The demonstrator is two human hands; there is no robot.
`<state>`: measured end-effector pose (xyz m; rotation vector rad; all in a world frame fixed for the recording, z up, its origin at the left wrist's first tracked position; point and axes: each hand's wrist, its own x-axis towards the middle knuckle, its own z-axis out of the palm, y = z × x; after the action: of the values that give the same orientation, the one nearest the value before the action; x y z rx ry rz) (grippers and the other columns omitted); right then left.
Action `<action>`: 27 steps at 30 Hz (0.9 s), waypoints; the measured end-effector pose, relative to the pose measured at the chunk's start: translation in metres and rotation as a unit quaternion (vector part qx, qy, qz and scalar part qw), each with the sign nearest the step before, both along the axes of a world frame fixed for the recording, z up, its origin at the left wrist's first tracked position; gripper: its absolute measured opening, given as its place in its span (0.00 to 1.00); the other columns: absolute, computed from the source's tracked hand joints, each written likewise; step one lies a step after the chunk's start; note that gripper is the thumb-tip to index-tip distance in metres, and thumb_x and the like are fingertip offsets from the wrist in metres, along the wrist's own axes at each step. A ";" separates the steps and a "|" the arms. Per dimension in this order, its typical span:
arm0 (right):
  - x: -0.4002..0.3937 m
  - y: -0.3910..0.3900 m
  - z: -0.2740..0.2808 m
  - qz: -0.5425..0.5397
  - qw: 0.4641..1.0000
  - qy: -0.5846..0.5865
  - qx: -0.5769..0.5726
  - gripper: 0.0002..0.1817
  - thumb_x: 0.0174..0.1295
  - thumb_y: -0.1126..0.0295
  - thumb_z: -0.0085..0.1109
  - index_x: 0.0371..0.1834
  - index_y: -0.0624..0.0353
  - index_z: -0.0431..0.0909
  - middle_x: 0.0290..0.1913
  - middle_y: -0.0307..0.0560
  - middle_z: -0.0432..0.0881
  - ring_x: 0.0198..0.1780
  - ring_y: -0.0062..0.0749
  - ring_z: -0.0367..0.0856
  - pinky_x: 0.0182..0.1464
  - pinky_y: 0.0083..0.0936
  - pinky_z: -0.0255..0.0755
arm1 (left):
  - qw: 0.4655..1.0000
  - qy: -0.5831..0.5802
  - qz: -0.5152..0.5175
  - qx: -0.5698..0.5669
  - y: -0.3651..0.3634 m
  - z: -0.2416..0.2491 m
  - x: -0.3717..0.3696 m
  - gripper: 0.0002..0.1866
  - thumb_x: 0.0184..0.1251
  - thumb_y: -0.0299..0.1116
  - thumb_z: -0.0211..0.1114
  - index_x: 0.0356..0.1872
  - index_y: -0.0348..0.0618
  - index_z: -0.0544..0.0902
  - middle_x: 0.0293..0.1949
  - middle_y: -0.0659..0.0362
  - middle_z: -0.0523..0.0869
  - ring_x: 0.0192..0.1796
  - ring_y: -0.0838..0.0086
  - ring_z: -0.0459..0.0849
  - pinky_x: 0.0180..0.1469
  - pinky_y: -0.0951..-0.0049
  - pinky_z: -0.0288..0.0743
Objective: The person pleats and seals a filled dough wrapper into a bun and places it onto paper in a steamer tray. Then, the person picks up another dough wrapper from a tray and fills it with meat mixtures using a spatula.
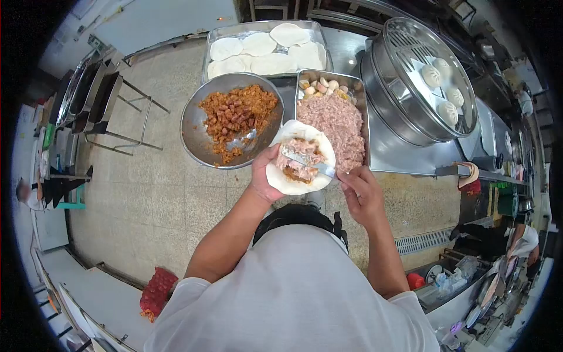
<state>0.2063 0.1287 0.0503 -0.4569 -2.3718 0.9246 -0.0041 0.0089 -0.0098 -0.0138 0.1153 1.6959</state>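
My left hand is closed on the left edge of a round, flat dough wrapper. Pink minced meat lies in the wrapper's middle, with some orange-brown filling around it. Between the fingers of my right hand is the end of a flat metal spatula, whose blade rests across the meat. Just beyond my hands stand a steel bowl of chunky orange-brown filling and a steel tray of pink minced meat, with pale round pieces at its far end.
Behind the bowl, a metal tray holds several dough wrappers. At the right, a stacked steamer contains several pleated buns. A person is at the far right. A red net sack sits on the floor at left.
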 end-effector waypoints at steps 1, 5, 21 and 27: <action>0.001 0.002 0.006 -0.007 0.999 -0.039 0.015 0.17 0.56 0.84 0.62 0.49 0.58 0.84 0.37 0.48 0.77 0.34 0.37 0.78 0.35 0.27 0.72 | 1.000 -0.003 -0.002 0.014 -0.001 0.001 0.000 0.37 0.62 0.44 0.65 0.70 0.40 0.67 0.66 0.45 0.75 0.68 0.48 0.74 0.71 0.43 0.65; 0.002 0.002 0.054 -0.047 0.989 -0.117 0.083 0.16 0.54 0.83 0.61 0.46 0.57 0.85 0.34 0.49 0.78 0.35 0.44 0.80 0.36 0.33 0.75 | 0.993 0.078 0.091 -0.019 -0.001 0.002 0.006 0.37 0.57 0.40 0.66 0.69 0.41 0.69 0.65 0.46 0.76 0.66 0.49 0.75 0.70 0.43 0.65; -0.050 -0.038 0.005 -0.061 0.995 0.037 -0.066 0.20 0.57 0.86 0.60 0.53 0.59 0.82 0.36 0.51 0.76 0.34 0.39 0.78 0.35 0.28 0.73 | 0.951 0.111 0.286 -0.032 0.020 0.038 -0.002 0.33 0.59 0.29 0.66 0.68 0.44 0.68 0.59 0.53 0.80 0.62 0.59 0.80 0.66 0.53 0.74; -0.033 -0.013 0.049 -0.065 0.992 -0.104 -0.033 0.17 0.58 0.84 0.62 0.51 0.60 0.83 0.38 0.49 0.78 0.41 0.41 0.80 0.44 0.33 0.76 | 0.952 0.064 0.295 -0.042 0.009 0.042 -0.015 0.41 0.58 0.45 0.72 0.72 0.44 0.65 0.67 0.51 0.75 0.69 0.55 0.73 0.72 0.47 0.65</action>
<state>0.1733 0.1159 0.0991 -0.7591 -2.4668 0.9365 -0.0196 0.0176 0.0325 -0.0020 0.3040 2.2900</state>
